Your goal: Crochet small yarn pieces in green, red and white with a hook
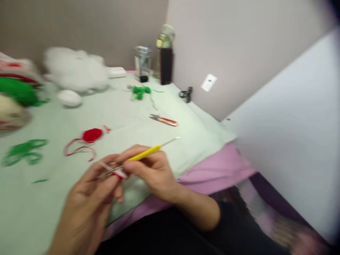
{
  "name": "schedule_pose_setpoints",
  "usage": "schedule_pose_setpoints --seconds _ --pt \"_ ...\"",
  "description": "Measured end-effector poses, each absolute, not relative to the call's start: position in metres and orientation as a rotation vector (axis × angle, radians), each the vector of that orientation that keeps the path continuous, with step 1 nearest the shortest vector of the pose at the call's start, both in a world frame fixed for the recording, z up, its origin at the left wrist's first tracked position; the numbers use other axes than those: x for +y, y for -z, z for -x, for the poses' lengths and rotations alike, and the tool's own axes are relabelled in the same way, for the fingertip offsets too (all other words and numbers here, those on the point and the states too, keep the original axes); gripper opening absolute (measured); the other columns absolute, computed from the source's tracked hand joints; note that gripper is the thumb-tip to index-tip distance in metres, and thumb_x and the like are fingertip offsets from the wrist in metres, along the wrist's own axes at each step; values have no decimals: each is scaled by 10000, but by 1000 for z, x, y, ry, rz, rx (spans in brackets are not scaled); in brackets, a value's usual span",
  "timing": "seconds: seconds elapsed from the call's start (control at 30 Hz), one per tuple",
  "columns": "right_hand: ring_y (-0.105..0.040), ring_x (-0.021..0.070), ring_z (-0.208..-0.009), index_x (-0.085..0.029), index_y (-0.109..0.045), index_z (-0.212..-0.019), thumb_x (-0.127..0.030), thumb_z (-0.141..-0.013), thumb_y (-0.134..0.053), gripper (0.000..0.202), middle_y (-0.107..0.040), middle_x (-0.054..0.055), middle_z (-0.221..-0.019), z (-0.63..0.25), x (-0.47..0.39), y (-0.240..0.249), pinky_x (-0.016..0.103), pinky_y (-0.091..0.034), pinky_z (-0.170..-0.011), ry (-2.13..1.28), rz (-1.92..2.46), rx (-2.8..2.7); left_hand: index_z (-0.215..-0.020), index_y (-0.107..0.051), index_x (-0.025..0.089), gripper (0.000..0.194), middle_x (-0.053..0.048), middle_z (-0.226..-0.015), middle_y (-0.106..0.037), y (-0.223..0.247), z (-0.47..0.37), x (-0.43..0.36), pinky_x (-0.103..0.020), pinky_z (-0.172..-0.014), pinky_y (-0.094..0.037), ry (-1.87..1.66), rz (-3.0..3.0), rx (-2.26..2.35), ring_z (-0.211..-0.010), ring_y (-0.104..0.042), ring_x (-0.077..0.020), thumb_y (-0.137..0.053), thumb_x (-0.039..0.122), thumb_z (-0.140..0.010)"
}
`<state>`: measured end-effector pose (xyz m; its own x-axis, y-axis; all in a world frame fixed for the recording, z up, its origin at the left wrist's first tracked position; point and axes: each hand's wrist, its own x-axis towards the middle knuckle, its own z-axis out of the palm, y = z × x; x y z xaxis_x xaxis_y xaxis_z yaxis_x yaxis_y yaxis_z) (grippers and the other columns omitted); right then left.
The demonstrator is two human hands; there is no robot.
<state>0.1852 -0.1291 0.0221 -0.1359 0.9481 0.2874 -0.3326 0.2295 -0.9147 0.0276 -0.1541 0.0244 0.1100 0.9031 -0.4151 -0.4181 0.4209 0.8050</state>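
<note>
My left hand (89, 200) pinches a small red and white crochet piece (120, 174) between thumb and fingers, with a pale strand of yarn over the index finger. In my right hand (154, 171) is a crochet hook (145, 153) with a yellow handle; its metal shaft at one end points up and right, away from me. The other end runs to the crochet piece, where fingers and blur hide the stitches. A red crocheted piece (92, 135) with a loose red tail lies just beyond my left hand. Orange-handled thread snips (164, 120) rest farther off to the right.
Green yarn loops (25, 150) lie at left, near a green yarn ball (17, 91). White stuffing (75, 69) is piled at the back beside a white egg-shaped piece (69, 98). Small green pieces (140, 92), a clear cup (143, 62), a dark box (166, 66) and a black clip (186, 94) stand or lie behind.
</note>
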Motion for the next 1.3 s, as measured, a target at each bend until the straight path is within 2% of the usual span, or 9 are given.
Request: schedule_pose_setpoints --seconds 0.07,0.33,0.53,0.67,0.83,0.97,1.1,1.2,1.3 --pt "-671 118 -668 -238 -797 -970 -287 -940 -738 82 -723 -12 -761 -185 -126 -16 252 -599 -669 -1317 731 -1087 -1101 -806 262 306 27 -737 -667 -32 -26 -150 -150 -572 -474 -1096 -659 1012 -587 -539 -65 -873 258 -802" --pt "-634 123 -616 -211 -733 -897 -379 -960 -714 181 -748 24 -802 -183 -126 -15 267 -551 -616 -1408 690 -935 -1116 -804 251 270 16 -830 -640 -31 -29 -145 -222 -630 -545 -1139 -726 938 -624 -603 -88 -822 270 -847" --pt "-667 154 -724 -220 -723 -940 -351 -1032 -607 197 -748 40 -865 -189 -130 -17 302 -555 -686 -1265 723 -1120 -1109 -810 245 267 8 -853 -627 -33 -26 -146 -239 -582 -543 -1140 -758 955 -589 -593 -89 -820 282 -845" --pt "-677 158 -804 -252 -721 -1060 -217 -1064 -519 206 -737 41 -965 -194 -139 -20 317 -565 -746 -1013 782 -1393 -1108 -809 272 239 23 -862 -628 -31 -25 -147 -221 -600 -554 -1165 -791 962 -576 -604 -68 -806 269 -869" --pt "-711 194 -902 -204 -667 -1185 -81 -1010 -510 266 -764 90 -1014 -193 -144 -25 329 -604 -766 -385 745 -1839 -1191 -775 306 344 35 -888 -636 -23 -28 -150 -186 -620 -566 -1249 -822 959 -625 -627 -62 -831 241 -859" --pt "-727 221 -931 -177 -692 -1216 -110 -999 -567 259 -758 128 -1037 -188 -143 -17 330 -628 -756 41 755 -1984 -1312 -715 270 499 50 -798 -623 -26 -30 -150 -141 -479 -490 -1213 -643 859 -519 -547 -37 -860 280 -835" --pt "-709 204 -905 -232 -728 -1174 -141 -1018 -564 244 -735 86 -1000 -185 -142 -13 334 -615 -746 -317 802 -1714 -1311 -710 150 503 102 -565 -469 -36 -25 -144 -97 -392 -374 -1048 -439 767 -414 -381 -9 -850 258 -840" --pt "-671 167 -797 -236 -749 -1060 -161 -1036 -550 214 -718 46 -910 -182 -137 -17 321 -586 -713 -751 768 -1434 -1274 -730 166 454 66 -694 -581 -38 -22 -140 -102 -398 -393 -1092 -463 771 -428 -421 3 -841 197 -834" --pt "-694 180 -860 -233 -766 -1014 -181 -1021 -601 174 -734 51 -943 -177 -133 -20 321 -588 -729 -861 740 -1381 -1244 -745 196 416 53 -785 -621 -37 -25 -141 -127 -398 -427 -1140 -547 800 -426 -481 -5 -841 221 -840"
